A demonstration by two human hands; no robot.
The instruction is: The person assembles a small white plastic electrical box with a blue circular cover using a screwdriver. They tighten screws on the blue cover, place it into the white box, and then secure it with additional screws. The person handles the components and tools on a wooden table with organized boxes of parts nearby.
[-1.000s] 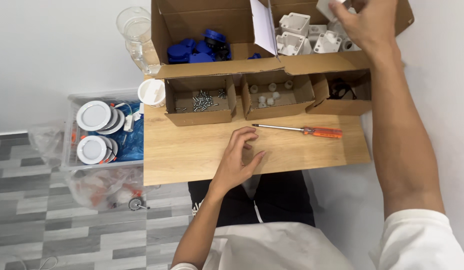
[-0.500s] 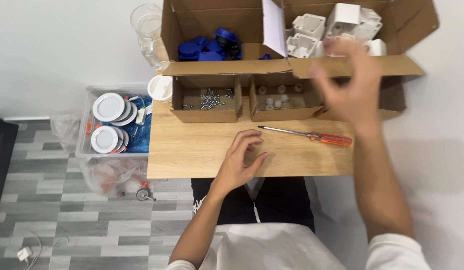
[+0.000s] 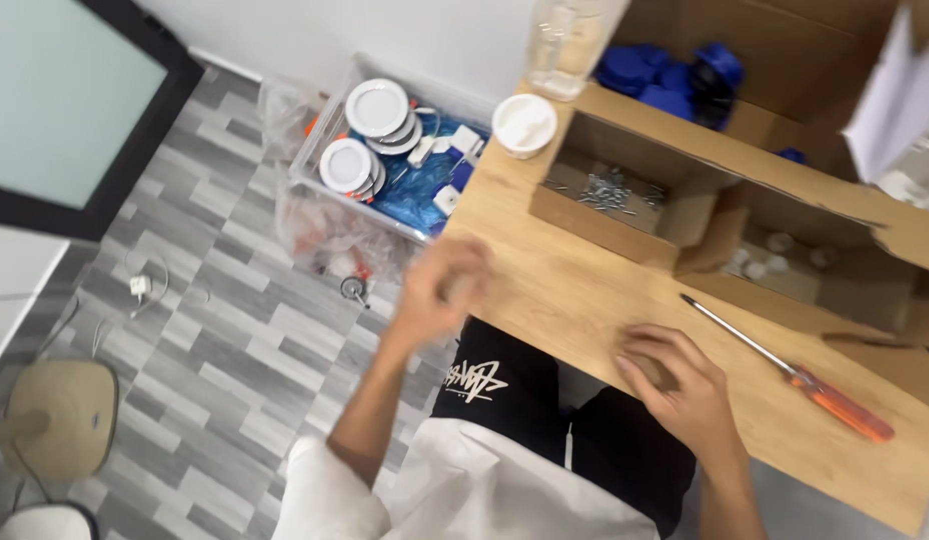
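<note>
Left hand [image 3: 439, 290]: blurred, raised over the near-left corner of the light wooden worktop [image 3: 584, 300]; fingers curled inward, but whether the grip encloses anything cannot be told through the blur.
Right hand [image 3: 679, 385]: resting on the worktop's near edge, fingers curved loosely downward with nothing clasped, grip released.
Orange-handled screwdriver with a thin steel shaft [image 3: 789, 370]: lying flat on the worktop just beside the right hand, handle pointing toward the far right, tip toward the boxes; apart from the fingers.
Small open cardboard box of loose metal screws [image 3: 609, 195]: on the worktop beyond the left hand, well apart from it.
Second open cardboard box holding small pale round parts [image 3: 774, 255]: just right of the screw box.
Large cardboard box with blue plastic pieces [image 3: 674, 75]: behind both small boxes.
White round plastic lid [image 3: 524, 122]: at the worktop's far-left corner.
Clear plastic bin of round white ceiling lamps [image 3: 374, 140]: on the grey tiled floor [image 3: 214, 350], left of the worktop.
</note>
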